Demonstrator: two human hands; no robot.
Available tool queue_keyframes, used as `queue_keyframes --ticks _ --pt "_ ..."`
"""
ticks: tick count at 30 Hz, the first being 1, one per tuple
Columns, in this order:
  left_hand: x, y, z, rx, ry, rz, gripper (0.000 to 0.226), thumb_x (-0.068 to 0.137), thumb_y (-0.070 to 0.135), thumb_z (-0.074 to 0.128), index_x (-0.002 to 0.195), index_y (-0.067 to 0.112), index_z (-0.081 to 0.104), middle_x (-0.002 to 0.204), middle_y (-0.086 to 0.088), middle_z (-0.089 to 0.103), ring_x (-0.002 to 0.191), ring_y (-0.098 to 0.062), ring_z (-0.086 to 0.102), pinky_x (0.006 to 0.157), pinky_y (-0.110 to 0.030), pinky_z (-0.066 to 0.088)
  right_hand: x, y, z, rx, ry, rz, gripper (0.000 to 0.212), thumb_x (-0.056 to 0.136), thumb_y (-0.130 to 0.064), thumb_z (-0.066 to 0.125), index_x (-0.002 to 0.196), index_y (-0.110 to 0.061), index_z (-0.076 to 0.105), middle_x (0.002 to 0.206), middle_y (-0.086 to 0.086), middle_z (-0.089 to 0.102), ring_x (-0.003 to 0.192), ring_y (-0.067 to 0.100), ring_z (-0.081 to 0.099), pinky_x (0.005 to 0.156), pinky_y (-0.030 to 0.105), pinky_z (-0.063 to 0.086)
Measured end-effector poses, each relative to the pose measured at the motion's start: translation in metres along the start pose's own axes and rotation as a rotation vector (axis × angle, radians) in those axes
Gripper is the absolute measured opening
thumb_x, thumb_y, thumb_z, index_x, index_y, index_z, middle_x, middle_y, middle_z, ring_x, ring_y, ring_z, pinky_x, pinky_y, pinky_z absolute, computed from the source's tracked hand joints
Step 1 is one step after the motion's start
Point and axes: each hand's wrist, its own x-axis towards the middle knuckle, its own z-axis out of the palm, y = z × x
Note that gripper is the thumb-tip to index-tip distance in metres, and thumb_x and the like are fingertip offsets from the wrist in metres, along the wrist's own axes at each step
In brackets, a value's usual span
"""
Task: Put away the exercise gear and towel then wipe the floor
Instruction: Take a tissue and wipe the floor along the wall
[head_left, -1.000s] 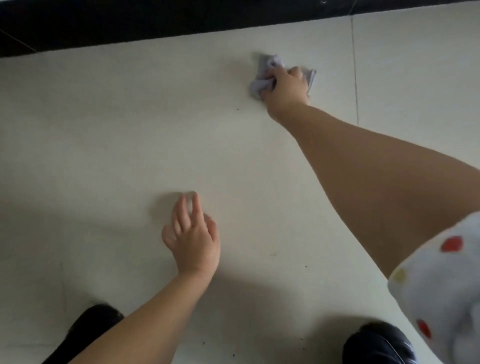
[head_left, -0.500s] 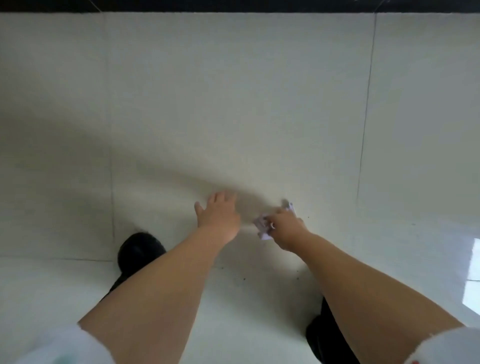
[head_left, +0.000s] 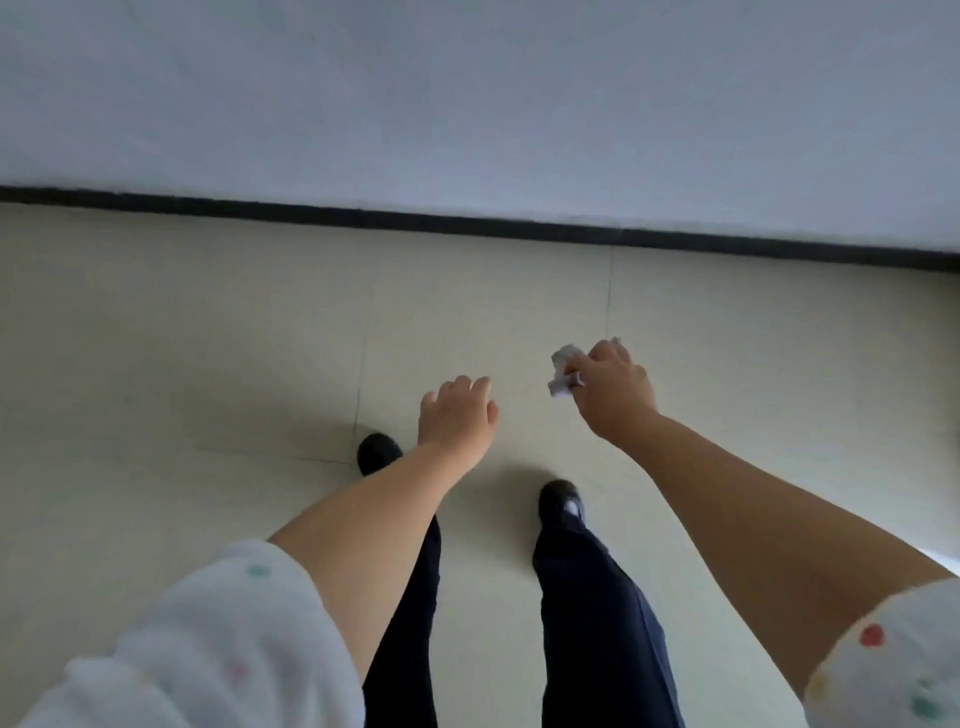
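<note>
My right hand (head_left: 613, 395) grips a small crumpled grey-white cloth (head_left: 563, 370), held in the air above the pale tiled floor (head_left: 208, 338). Only the cloth's left part shows past my fingers. My left hand (head_left: 457, 415) hangs out in front of me, empty, with its fingers loosely curled downward. Both hands are well above the floor, over my two feet. No exercise gear or towel is in view.
A white wall (head_left: 467, 93) rises ahead, with a black skirting strip (head_left: 467, 224) along its foot. My black shoes (head_left: 376, 452) and dark trousers (head_left: 597, 597) stand on the tiles below my arms. Tile joints run across the floor.
I have risen from crouching to standing. My right hand lifted the cloth off the floor and my left hand came off the tiles. The wall and skirting have come into view.
</note>
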Motion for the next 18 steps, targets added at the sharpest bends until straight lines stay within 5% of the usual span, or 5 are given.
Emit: queue_keyframes --ticks 7,18 --pt "-0.099 0.024 -0.15 -0.137 0.375 -0.156 0.026 0.097 0.024 0.036 0.101 0.01 0.057 0.098 -0.008 0.062 0.088 -0.026 0.056 0.073 -0.036 0.043 -0.07 -0.073 -0.165 -0.054 0.182 -0.3 0.023 0.093 -0.019 0.048 0.114 -0.028 0.056 0.116 0.006 0.049 0.12 0.029 0.04 0.086 0.035 0.042" --pt "-0.304 -0.074 -0.175 -0.216 0.688 -0.608 0.028 0.097 0.029 0.036 0.104 0.014 0.058 0.1 -0.007 0.06 0.096 -0.027 0.057 0.071 -0.032 0.04 -0.17 -0.265 -0.214 -0.248 0.211 -0.921 0.022 0.093 -0.02 0.05 0.111 -0.033 0.056 0.108 0.001 0.049 0.108 0.023 0.043 0.085 0.035 0.047"
